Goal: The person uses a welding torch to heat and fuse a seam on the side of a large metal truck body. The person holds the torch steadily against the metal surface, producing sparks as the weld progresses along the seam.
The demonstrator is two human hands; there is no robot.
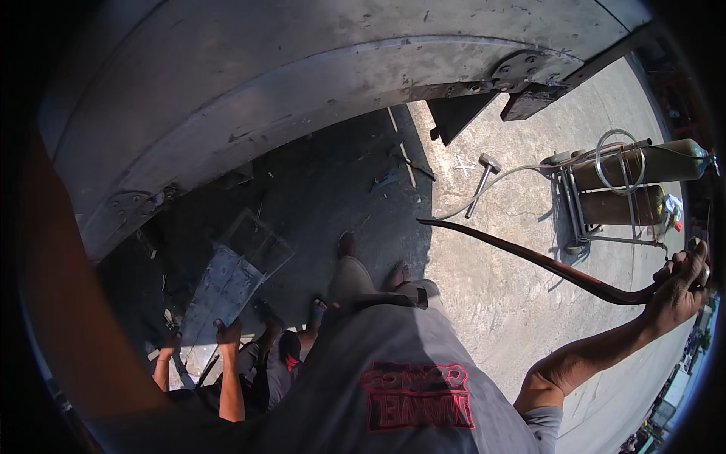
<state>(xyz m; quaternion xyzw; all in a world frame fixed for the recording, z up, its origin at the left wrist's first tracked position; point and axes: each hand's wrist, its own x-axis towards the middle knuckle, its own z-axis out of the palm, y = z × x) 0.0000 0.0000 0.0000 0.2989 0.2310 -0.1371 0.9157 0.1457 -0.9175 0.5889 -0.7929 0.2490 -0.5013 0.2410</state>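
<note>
My right hand point(681, 284) grips a long, dark reddish metal pry bar point(529, 259), curved near the grip, its tapered end pointing left over the sunlit concrete. My left arm point(91, 333) rises blurred along the left edge; its hand is out of view. Overhead spans a large grey curved metal structure point(249, 83) with bolted plates point(522, 72). At the lower left a co-worker's hands point(225, 333) hold a scuffed metal panel point(219, 295) with an open rectangular frame at its upper end.
A sledgehammer point(480, 181) lies on the concrete point(484, 325). On the right stands a trolley point(578, 219) with two gas cylinders point(643, 163) and hoses point(514, 170). Dark angular metal pieces hang below the structure point(522, 106). Small tools point(386, 181) lie in shadow near my feet.
</note>
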